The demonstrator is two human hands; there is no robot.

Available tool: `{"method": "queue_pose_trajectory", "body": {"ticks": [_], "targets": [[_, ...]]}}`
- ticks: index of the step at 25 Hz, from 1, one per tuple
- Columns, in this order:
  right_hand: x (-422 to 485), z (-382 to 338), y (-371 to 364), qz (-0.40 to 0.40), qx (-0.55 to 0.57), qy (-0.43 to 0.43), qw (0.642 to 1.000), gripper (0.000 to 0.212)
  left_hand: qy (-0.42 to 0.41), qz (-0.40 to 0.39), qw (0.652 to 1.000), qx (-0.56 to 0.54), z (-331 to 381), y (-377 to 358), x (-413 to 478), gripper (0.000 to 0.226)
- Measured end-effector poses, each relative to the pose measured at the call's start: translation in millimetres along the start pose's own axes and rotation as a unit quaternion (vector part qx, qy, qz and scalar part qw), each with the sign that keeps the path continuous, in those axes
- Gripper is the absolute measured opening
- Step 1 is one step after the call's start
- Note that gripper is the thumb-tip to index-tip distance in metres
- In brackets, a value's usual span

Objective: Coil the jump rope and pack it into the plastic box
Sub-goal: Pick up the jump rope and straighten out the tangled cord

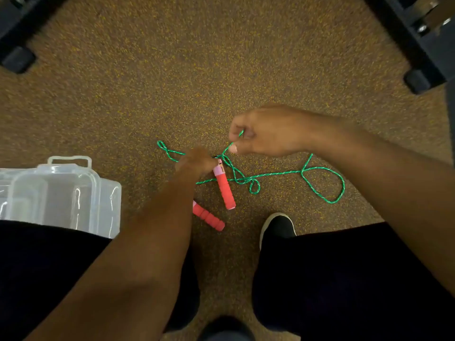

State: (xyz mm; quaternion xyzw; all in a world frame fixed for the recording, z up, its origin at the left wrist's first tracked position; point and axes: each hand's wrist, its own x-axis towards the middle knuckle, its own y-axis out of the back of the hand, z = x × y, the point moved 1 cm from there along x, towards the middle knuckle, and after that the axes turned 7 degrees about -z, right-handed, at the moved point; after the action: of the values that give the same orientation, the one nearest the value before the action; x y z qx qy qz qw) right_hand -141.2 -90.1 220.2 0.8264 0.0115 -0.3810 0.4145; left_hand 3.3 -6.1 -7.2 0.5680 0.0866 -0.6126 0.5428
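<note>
Jump rope (320,169): lay tangled on carpet, right of plastic box (61,193). Left hand (195,161) gripped it beside red handle (225,188); right hand (266,131) pinched a strand. Advised: untangle first, then gather even loops.

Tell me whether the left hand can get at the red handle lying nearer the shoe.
Probably yes: the red handle lies uncovered on the carpet beside the left forearm. But the left hand seems to grip the green rope and must let go first.

One green rope (283,173), two red handles (225,188) (208,216) (pink-capped), one clear plastic box (61,190), two hands (194,162) (266,131)
</note>
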Motion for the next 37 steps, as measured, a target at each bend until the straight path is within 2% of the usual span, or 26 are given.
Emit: {"method": "queue_pose_trajectory", "body": {"ticks": [2,6,8,11,13,16,18,19,21,23,26,29,34,37], "targets": [[-5,1,-1,-0.022,-0.022,-0.003,1.000,0.032,0.046,-0.004,0.998,-0.031,-3,-20,-4,0.059],[-13,7,-6,-0.063,-0.005,-0.021,0.998,0.038,0.079,0.007,0.986,-0.146,-7,-52,1,0.075],[-18,10,-2,-0.066,0.002,-0.031,0.997,0.036,0.066,-0.005,0.977,-0.201,-7,-48,6,0.066],[-27,9,13,-0.049,0.003,-0.038,0.998,0.029,-0.034,-0.080,0.947,-0.309,27,-13,-27,0.027],[-32,12,24,-0.011,0.003,-0.055,0.998,0.029,-0.112,-0.138,0.927,-0.331,60,26,-59,0.026],[-44,21,41,0.085,0.000,-0.106,0.991,0.040,-0.203,-0.187,0.924,-0.264,109,89,-118,0.006],[-63,17,57,0.150,0.021,-0.107,0.983,0.051,-0.268,-0.185,0.922,-0.208,138,131,-169,0.021],[-73,13,67,0.176,0.040,-0.088,0.980,0.050,-0.299,-0.181,0.918,-0.190,151,148,-195,0.025],[-97,2,84,0.208,0.126,-0.017,0.970,0.027,-0.362,-0.157,0.901,-0.179,170,175,-240,0.026],[-119,-8,93,0.246,0.271,0.079,0.928,0.009,-0.408,-0.137,0.875,-0.221,185,194,-272,0.027],[-140,-12,97,0.292,0.429,0.146,0.843,0.016,-0.414,-0.144,0.848,-0.298,194,206,-296,0.032],[-160,-16,106,0.334,0.462,0.189,0.800,0.028,-0.423,-0.145,0.844,-0.296,200,203,-317,0.029],[-169,-29,122,0.371,0.446,0.193,0.791,0.033,-0.417,-0.143,0.834,-0.332,198,202,-336,0.032],[-169,-35,128,0.331,0.426,0.191,0.820,0.029,-0.421,-0.116,0.833,-0.341,184,204,-335,0.034]]}}
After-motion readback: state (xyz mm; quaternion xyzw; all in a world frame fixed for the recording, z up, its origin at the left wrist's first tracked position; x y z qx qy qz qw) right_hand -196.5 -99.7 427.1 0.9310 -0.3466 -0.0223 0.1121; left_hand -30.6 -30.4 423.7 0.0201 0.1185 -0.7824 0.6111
